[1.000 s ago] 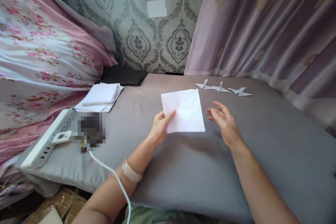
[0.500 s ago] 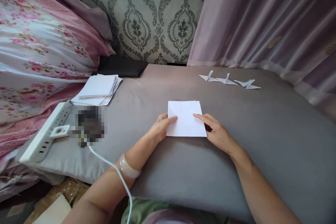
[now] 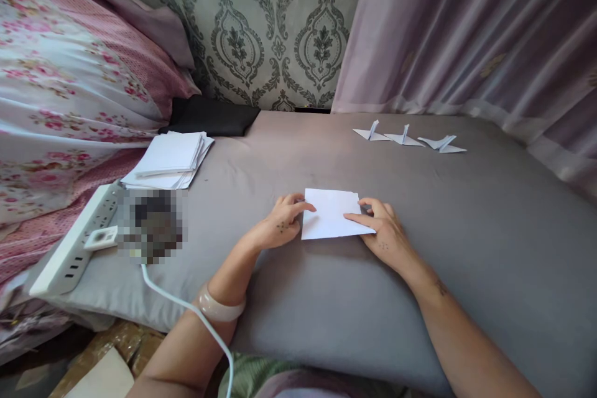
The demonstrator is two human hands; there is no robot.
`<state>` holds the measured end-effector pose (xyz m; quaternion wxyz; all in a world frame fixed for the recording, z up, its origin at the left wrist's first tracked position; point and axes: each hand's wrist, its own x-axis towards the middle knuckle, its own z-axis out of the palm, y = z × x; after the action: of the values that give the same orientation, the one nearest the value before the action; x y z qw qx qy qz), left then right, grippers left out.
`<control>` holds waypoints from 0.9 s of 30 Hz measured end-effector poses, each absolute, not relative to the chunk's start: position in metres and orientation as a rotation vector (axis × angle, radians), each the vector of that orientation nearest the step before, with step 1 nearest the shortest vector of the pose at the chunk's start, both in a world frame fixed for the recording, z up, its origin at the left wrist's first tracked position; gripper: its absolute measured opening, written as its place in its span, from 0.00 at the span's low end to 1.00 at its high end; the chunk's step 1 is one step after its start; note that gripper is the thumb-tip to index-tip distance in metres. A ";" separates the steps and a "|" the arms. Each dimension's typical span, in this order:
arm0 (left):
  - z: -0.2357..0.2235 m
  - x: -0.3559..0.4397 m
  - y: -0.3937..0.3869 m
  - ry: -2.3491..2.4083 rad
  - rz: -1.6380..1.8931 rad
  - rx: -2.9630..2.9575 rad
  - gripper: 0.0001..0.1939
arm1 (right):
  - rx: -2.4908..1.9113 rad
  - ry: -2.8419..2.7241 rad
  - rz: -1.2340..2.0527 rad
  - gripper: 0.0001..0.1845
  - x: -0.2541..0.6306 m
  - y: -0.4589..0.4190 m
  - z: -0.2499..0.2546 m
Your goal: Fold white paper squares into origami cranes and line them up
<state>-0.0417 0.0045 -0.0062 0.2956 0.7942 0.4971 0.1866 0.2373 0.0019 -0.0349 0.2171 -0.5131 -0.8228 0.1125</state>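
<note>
A white sheet of paper, roughly square, is held low over the grey-covered surface. My left hand grips its left edge, the thumb on top and the other fingers curled at the rim. On the right side my right hand pinches the paper, thumb lying across its face and fingers partly hidden behind the edge. The sheet looks slightly tilted. Three folded white paper birds stand in a row farther back on the right.
At the left rests a stack of white paper before a black flat item. A white power strip lies at the left edge, near a pixelated object. Its white cable crosses over my left forearm. Curtains hang at the right.
The paper has tilted and turned a little, its near right corner shifting right. My left hand's fingers have moved up along the left edge. The camera view has shifted slightly.
</note>
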 end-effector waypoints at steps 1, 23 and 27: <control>-0.004 -0.042 0.003 1.313 0.467 2.122 0.28 | -1.428 -2.255 0.350 0.16 0.237 0.001 -0.035; -0.036 -0.007 0.010 1.786 0.739 2.060 0.18 | -1.744 -1.912 0.161 0.18 0.217 0.008 -0.043; -0.031 -0.007 0.010 1.778 0.734 1.975 0.14 | -1.739 -1.875 0.232 0.16 0.219 0.009 -0.043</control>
<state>-0.0073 0.0103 -0.0308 0.1913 0.7031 0.6330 0.2613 0.2188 0.0090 -0.0429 0.2831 -0.6496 -0.7003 0.0868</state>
